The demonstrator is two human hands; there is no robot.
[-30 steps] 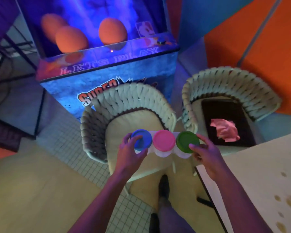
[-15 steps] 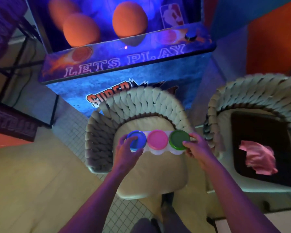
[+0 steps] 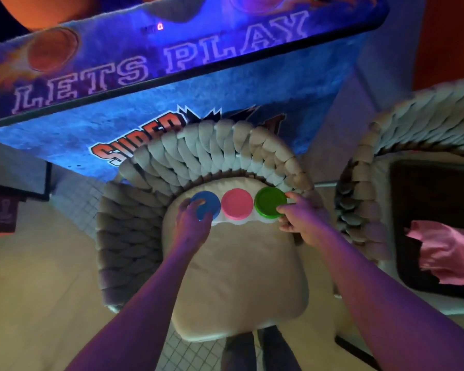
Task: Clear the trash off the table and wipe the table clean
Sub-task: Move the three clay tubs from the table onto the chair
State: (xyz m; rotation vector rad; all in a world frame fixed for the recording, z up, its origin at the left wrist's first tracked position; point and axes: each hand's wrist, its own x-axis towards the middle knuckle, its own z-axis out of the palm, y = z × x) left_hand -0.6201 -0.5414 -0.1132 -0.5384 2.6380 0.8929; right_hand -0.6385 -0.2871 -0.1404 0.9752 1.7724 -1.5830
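Both hands are holding a row of three tubs (image 3: 236, 207) over the chair (image 3: 236, 274) seat. The left hand (image 3: 192, 223) fingers are gripping the blue end; the right hand (image 3: 302, 220) fingers are pinching the green end.

The scene is dim, lit mostly by a blue-violet glow from the arcade cabinet (image 3: 188, 84) at the top, whose lettering shines bright. That glow tints both forearms purple. The chair cushion (image 3: 239, 277) and the floor (image 3: 38, 290) take a warmer, yellowish light. The dark tray (image 3: 423, 199) on the right is nearly black, with little detail (only the pink cloth (image 3: 447, 253) on it reads clearly). The picture is soft and a little grainy throughout. Wide-angle distortion bends the cabinet's edge and stretches the arms toward the bottom corners.
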